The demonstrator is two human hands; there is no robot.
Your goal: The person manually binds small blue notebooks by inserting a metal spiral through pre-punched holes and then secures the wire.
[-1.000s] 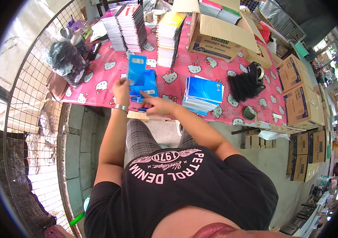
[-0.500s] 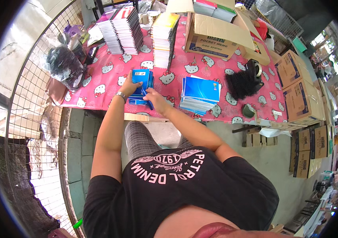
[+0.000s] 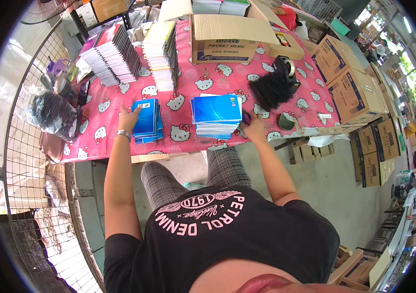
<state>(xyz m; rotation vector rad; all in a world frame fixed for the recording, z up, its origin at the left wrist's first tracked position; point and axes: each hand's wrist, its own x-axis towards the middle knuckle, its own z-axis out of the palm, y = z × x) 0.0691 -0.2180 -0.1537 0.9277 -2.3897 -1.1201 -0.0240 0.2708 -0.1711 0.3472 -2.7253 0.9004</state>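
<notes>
A small stack of blue spiral notebooks [image 3: 144,122] lies near the table's front edge. My left hand [image 3: 128,120] rests against its left side, thumb and fingers apart. To the right sits a taller, slightly uneven pile of blue-covered notebooks [image 3: 216,110], white page edges showing. Beside that pile's right edge is my right hand [image 3: 254,129], its fingers closed around a small dark blue thing [image 3: 247,117] whose kind I cannot make out.
Tall notebook stacks [image 3: 159,58] stand behind, with an open carton [image 3: 225,51] beside them. Black spiral coils [image 3: 268,93] lie before a tape dispenser [image 3: 286,73] at right. A dark green round object [image 3: 286,121] sits near the front edge. Plastic-wrapped black material [image 3: 52,112] is at left.
My right hand has left the small blue stack and moved right, past the larger pile. My left hand has shifted to the small stack's left edge. The view has turned rightward.
</notes>
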